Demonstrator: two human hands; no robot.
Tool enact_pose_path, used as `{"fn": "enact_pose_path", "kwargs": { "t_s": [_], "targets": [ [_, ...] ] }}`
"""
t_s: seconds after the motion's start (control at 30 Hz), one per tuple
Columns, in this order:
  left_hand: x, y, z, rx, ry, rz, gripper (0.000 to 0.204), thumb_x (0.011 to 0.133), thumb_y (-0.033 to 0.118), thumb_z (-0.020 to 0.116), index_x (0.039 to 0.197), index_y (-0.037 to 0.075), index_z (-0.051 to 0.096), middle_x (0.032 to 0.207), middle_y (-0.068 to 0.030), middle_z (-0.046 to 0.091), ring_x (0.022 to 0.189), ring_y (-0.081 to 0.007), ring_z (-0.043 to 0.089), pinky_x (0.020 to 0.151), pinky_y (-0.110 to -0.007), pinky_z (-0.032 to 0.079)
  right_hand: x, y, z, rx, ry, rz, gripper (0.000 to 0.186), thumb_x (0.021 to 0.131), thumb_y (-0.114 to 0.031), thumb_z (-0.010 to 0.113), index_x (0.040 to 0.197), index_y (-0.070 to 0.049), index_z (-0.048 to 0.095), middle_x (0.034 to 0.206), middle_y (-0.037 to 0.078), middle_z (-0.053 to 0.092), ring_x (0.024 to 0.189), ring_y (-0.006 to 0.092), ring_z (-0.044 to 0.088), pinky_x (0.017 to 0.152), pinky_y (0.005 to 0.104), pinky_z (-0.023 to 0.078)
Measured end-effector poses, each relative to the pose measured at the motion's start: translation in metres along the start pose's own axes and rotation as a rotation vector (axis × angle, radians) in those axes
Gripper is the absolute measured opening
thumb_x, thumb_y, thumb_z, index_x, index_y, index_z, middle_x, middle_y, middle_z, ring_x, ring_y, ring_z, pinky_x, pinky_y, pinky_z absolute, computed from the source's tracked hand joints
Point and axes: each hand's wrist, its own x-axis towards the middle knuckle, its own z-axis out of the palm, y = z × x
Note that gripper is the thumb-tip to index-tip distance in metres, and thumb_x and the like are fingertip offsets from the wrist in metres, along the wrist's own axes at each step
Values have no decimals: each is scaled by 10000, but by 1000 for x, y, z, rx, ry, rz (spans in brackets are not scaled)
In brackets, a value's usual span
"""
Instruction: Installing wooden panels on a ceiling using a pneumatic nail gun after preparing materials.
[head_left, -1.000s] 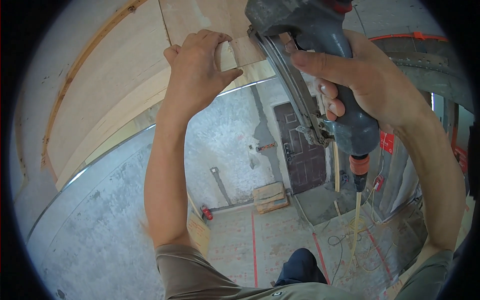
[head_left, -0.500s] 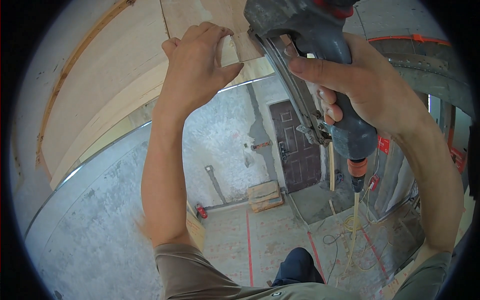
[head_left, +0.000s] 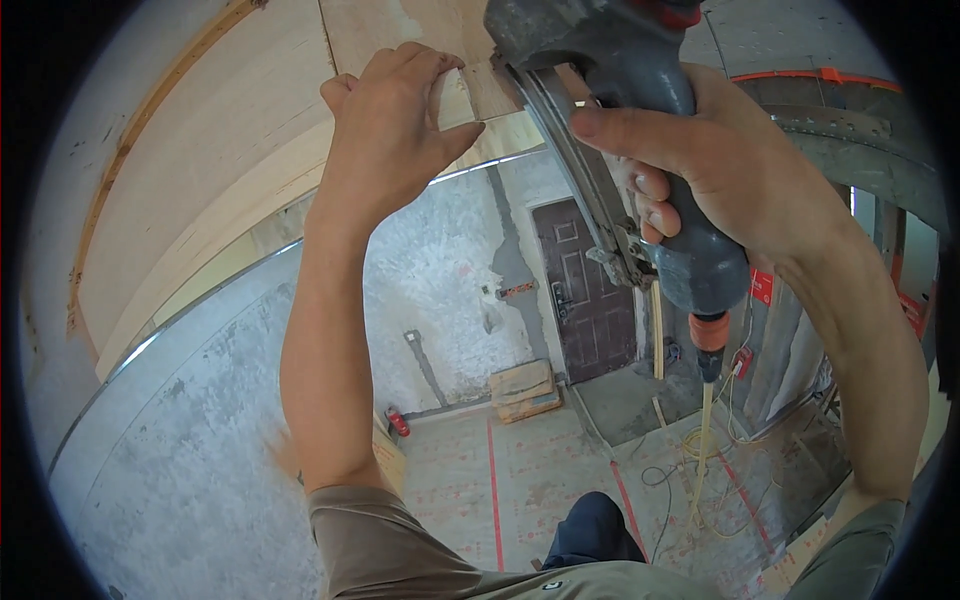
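My right hand (head_left: 715, 165) is wrapped round the grip of a dark pneumatic nail gun (head_left: 660, 85), raised at the upper right. From the orange fitting at the bottom of its grip hangs a yellowish air hose (head_left: 705, 430). The gun's nose is at or beyond the top edge of the picture, so its contact with the boards cannot be told. Raised overhead, my left hand (head_left: 395, 135) rests against plywood boards (head_left: 425, 30), its thumb spread from the fingers. Between thumb and fingers shows a pale patch of wood (head_left: 452, 100).
Below are a brown door (head_left: 590, 290), a patchy plastered wall (head_left: 440, 270) and a fire extinguisher (head_left: 398, 421). A flat stack of packages (head_left: 525, 392) lies by the wall. Hose and cord coil over the covered floor (head_left: 450, 490). Metal framing (head_left: 840, 150) runs at the right.
The nail gun and my right hand have shifted very slightly left and up in the picture. My left hand stays almost in place against the plywood.
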Motion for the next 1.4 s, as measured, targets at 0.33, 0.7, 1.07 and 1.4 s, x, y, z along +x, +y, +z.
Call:
{"fn": "enact_pose_path", "kwargs": {
  "t_s": [0.33,0.7,1.07,1.4],
  "targets": [
    [-1,1,-1,-49,24,-20,492,692,171,866,1131,20,701,1094,-110,682,1111,-287,593,895,-436,322,-1,-9,8,-21,-32,-90,326,931,-319,694,771,-71,557,596,-10,489,486,82,491,520,282,429],
    [1,2,-1,-34,5,-92,683,674,192,863,1277,20,592,1100,-140,696,1078,-316,618,917,-456,358,5,-10,21,-34,-45,-32,334,926,-330,701,771,-71,558,604,-12,487,501,82,479,528,290,416],
    [1,-5,1,-121,15,-74,675,696,167,876,1299,49,598,1126,-120,674,1096,-303,615,930,-464,371,-16,-12,10,-61,22,-17,307,923,-303,712,796,-57,580,596,0,506,484,86,493,529,298,447],
    [-56,-19,-12,410,36,37,534,775,172,820,1282,213,659,1382,-42,570,1289,-246,493,1018,-457,295,-178,106,14,326,344,374,272,910,-282,743,840,-59,604,660,-5,547,609,99,528,595,265,433]
  ]
}}
